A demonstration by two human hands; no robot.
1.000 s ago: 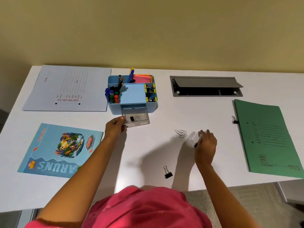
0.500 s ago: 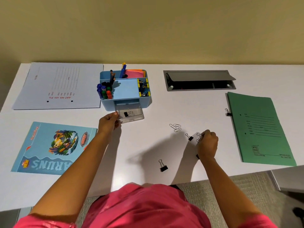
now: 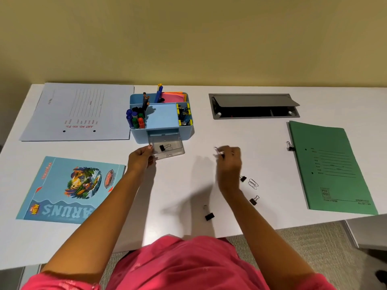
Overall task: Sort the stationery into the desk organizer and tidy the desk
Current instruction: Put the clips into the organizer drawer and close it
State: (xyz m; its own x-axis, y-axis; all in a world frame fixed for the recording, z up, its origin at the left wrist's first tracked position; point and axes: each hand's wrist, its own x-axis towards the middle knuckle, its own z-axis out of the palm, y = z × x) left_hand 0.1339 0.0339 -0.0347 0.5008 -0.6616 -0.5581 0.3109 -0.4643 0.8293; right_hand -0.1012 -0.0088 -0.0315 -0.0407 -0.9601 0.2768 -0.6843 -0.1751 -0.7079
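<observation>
The blue desk organizer stands at the back middle of the white desk and holds markers, pencils, sticky notes and clips. Its clear drawer is pulled out with one black binder clip inside. My left hand grips the drawer's front left corner. My right hand is raised above the desk to the right of the drawer, pinching a small silvery clip that is blurred. Loose binder clips and paper clips lie on the desk around my right forearm.
A pale file folder lies at the back left and a blue illustrated notebook at the front left. At the right lies a green folder with a binder clip at its left edge. A grey cable hatch is open at the back.
My right hand has come up off the desk with a small clip and moved left towards the drawer. My left hand has stayed on the drawer's corner.
</observation>
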